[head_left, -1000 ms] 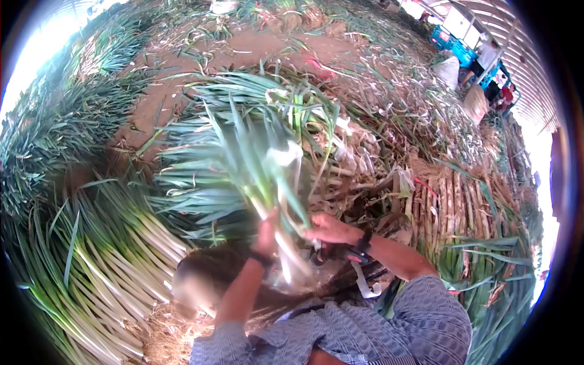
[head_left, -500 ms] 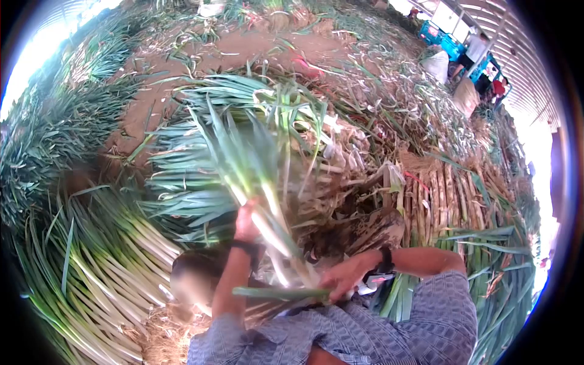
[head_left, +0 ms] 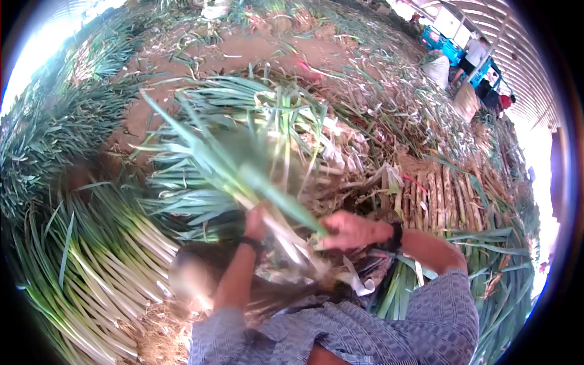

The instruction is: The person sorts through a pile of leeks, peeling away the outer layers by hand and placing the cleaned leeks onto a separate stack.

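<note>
Two hands are at work on smooth, glossy leeks: my left hand has its fingers wrapped around a few leek stalks, held aslant above my lap. Their white shanks are round and slick, running down toward a blurred root end; the tops fan into flat, waxy blue-green blades. My right hand has its fingers clamped on the end of a loose leaf, a broad, pointed strap crossing in front of the stalks, soft with blur.

Beside my left forearm lies a row of clean leeks, long pale cylinders ending in wiry, straw-coloured roots. Ahead spreads a heap of leafy tops, layered like thick ribbons. To my right sit earthy, brown-skinned leeks packed side by side, and a curled, papery white peel hangs below my right wrist.

Half a second ago, the leaf lay nearly level across my left forearm; now it points up and to the left. My right hand has risen from near my shirt, and the stalks' tops lean farther left.
</note>
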A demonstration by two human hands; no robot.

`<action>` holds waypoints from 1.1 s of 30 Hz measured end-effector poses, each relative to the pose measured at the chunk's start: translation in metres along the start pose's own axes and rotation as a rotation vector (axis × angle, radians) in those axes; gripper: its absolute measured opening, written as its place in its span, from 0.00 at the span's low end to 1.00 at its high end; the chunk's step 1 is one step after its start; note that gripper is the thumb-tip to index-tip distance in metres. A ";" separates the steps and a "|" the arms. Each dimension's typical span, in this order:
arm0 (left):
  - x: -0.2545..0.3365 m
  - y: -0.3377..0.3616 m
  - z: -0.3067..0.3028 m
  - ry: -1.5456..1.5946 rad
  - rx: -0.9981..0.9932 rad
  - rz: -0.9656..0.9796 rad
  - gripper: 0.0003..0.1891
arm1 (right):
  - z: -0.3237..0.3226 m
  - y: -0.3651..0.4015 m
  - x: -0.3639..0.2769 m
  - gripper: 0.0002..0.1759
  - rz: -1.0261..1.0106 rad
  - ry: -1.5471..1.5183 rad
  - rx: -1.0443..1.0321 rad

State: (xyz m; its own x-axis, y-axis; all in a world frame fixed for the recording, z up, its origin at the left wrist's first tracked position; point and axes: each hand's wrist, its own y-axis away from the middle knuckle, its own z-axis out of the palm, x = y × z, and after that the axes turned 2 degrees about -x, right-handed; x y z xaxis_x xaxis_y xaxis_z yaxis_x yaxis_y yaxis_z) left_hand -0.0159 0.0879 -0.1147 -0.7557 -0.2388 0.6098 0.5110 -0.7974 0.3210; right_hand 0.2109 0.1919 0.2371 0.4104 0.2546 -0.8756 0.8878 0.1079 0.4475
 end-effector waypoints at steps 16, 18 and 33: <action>-0.015 0.030 0.052 -0.023 -0.080 -0.152 0.16 | 0.053 0.009 -0.026 0.15 -0.406 -0.206 0.237; -0.004 0.025 0.066 0.188 -0.101 -0.205 0.15 | 0.067 0.013 -0.043 0.14 -0.412 -0.222 0.110; -0.009 -0.074 -0.103 -0.141 0.432 0.434 0.17 | -0.213 0.188 -0.031 0.14 -0.623 -0.045 1.371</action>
State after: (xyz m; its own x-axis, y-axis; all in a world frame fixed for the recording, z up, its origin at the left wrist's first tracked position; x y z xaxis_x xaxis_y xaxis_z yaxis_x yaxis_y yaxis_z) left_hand -0.0887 0.0917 -0.2185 -0.3960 -0.3917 0.8305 0.9008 -0.3414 0.2684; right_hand 0.3202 0.4092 0.3871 -0.1116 0.4763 -0.8721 0.4085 -0.7781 -0.4772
